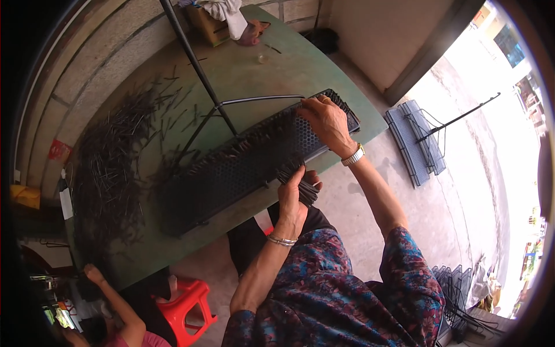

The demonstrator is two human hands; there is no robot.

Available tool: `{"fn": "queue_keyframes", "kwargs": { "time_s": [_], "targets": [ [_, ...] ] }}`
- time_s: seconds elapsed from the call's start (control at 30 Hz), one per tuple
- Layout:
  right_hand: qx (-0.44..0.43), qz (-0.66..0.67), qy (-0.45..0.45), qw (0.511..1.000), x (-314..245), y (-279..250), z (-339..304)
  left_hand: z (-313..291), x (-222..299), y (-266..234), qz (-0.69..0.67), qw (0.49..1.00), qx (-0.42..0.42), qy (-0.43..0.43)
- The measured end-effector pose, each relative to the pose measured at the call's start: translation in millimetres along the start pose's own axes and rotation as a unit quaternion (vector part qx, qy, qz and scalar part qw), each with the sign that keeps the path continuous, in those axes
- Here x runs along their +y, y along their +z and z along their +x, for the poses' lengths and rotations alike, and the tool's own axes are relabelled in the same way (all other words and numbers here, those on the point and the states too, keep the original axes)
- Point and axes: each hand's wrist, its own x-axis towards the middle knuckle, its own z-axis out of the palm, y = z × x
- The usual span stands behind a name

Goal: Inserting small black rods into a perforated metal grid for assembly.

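A long black rack point(222, 180) with a honeycomb of holes lies slanted on the green table, short dark sticks point(250, 142) standing in rows along its far side and right end. My left hand point(292, 199) is closed round a bundle of dark sticks point(309, 193) at the rack's near edge. Over the right part of the rack, my right hand point(328, 122) has its fingers bent together at the holes; what is between the fingertips is hidden. A thin black metal handle point(199, 66) with forked arms rises from the rack.
Loose dark sticks point(110, 165) are heaped on the left of the green table point(300, 63). A box with cloth point(214, 23) sits at the back. Similar racks point(413, 141) stand on the floor to the right. Another person's arm point(118, 298) and a red stool point(188, 309) are at lower left.
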Motion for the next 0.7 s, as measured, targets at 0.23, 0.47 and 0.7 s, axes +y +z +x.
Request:
{"fn": "queue_keyframes", "kwargs": {
  "time_s": [0.23, 0.47, 0.7],
  "targets": [
    [-0.327, 0.241, 0.117, 0.906, -14.1, -34.6, -40.4, 1.5, 0.6, -5.4, 0.011, 1.000, -0.021, 0.008],
    [-0.254, 0.254, 0.187, 0.914, -10.9, -36.3, -31.3, 8.8, -1.7, -7.0, 0.020, 1.000, -0.003, -0.012],
    [0.082, 0.062, 0.033, 0.994, 8.2, -2.0, -1.9, 5.4, -3.9, -2.7, 0.016, 0.999, -0.002, -0.039]
  ]
}}
